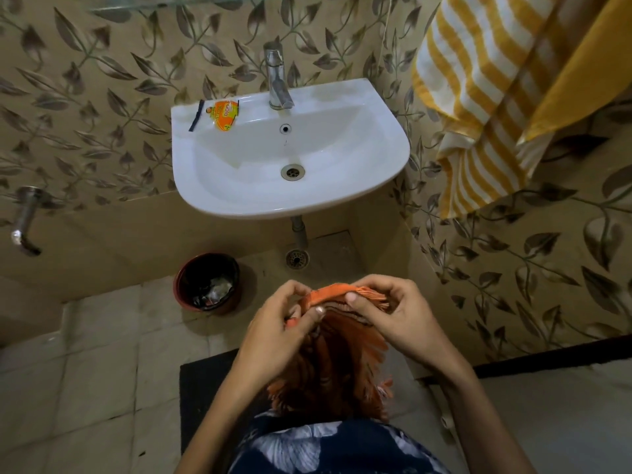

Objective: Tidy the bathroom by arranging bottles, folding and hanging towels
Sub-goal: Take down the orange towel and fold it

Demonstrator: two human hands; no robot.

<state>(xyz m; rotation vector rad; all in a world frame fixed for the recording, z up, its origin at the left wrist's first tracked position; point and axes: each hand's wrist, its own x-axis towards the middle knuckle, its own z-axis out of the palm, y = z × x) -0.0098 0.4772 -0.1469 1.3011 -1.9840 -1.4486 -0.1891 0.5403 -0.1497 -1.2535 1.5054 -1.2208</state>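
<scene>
Nearest the camera, both hands held an orange fringed towel [328, 364] in front of the person's body, above a black mat [205, 388] on the tiled floor [85, 371]. The left hand [284, 323] pinched the towel's top edge between thumb and curled fingers, and the right hand [390, 313] gripped the same edge just beside it, thumb on top; the rest of the cloth hung down between the forearms. Farther off, a dark red bin [207, 280] stood on the floor below the sink's left edge. The white sink [239, 196] carried an orange sachet [223, 114] near its back left corner and a tap [277, 77] at the back edge. A yellow striped towel [478, 97] hung on the wall at right.
</scene>
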